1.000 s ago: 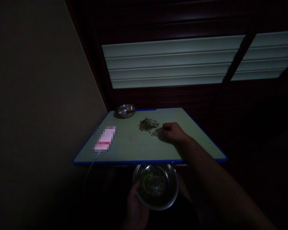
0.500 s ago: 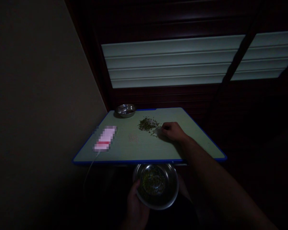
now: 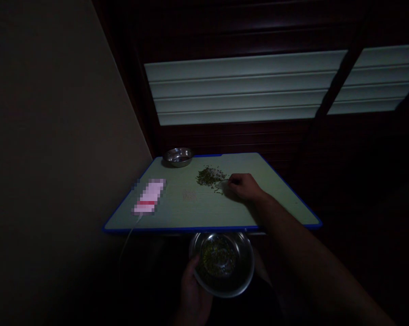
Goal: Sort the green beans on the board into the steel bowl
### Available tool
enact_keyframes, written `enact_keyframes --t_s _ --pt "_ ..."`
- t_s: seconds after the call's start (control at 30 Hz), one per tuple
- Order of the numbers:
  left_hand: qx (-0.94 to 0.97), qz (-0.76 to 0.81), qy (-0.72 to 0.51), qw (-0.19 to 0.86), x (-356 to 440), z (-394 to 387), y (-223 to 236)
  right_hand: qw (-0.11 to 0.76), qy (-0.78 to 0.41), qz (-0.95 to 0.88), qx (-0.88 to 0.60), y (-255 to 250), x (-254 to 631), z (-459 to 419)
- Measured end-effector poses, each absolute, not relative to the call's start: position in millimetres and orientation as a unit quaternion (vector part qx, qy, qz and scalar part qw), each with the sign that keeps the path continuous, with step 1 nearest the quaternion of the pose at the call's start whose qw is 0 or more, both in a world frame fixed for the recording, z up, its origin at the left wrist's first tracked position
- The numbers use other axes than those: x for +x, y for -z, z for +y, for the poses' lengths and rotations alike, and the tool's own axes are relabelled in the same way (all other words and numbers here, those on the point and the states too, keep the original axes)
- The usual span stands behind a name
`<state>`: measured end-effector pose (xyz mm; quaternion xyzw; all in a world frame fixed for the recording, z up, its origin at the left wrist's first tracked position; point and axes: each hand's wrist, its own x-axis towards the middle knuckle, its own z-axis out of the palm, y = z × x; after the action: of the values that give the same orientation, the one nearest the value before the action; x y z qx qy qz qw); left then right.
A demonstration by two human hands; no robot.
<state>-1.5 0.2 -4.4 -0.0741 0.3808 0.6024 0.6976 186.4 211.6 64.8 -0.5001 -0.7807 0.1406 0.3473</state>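
Silver round metal bowl [image 3: 244,262] faces up, clasped by left hand [image 3: 195,290]; right hand [image 3: 245,186] pinches small translucent piece [image 3: 222,184], long axis pointing left toward dark-green grains [image 3: 208,175].

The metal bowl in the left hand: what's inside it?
Small greenish grains lie in the bottom of the metal bowl; whatever is beneath them is covered.

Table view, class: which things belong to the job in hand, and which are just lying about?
Likely in use: left hand, large bowl, right hand, clear piece, seeds.
Apparently lying about: phone, cord, perhaps small bowl.
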Motion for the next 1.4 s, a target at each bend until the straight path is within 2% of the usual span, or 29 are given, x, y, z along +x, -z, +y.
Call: enact_keyframes --t_s 0.53,0.97,1.2,1.4 --pt "-0.088 0.383 -0.607 0.691 -0.5 0.0 7.3 0.348 -0.130 -0.804 -0.465 -61.3 179.0 212.0" --pt "-0.100 0.376 -0.609 0.691 -1.3 -3.0 6.9 0.365 -0.288 -0.776 -0.427 -68.1 179.9 207.1" --pt "-0.089 0.372 -0.609 0.695 -1.7 -2.0 8.2 0.334 -0.394 -0.740 -0.430 -75.4 178.3 200.1" --pt "-0.095 0.380 -0.605 0.693 -1.3 -1.7 7.0 0.378 -0.402 -0.709 -0.439 -79.2 191.8 204.0"
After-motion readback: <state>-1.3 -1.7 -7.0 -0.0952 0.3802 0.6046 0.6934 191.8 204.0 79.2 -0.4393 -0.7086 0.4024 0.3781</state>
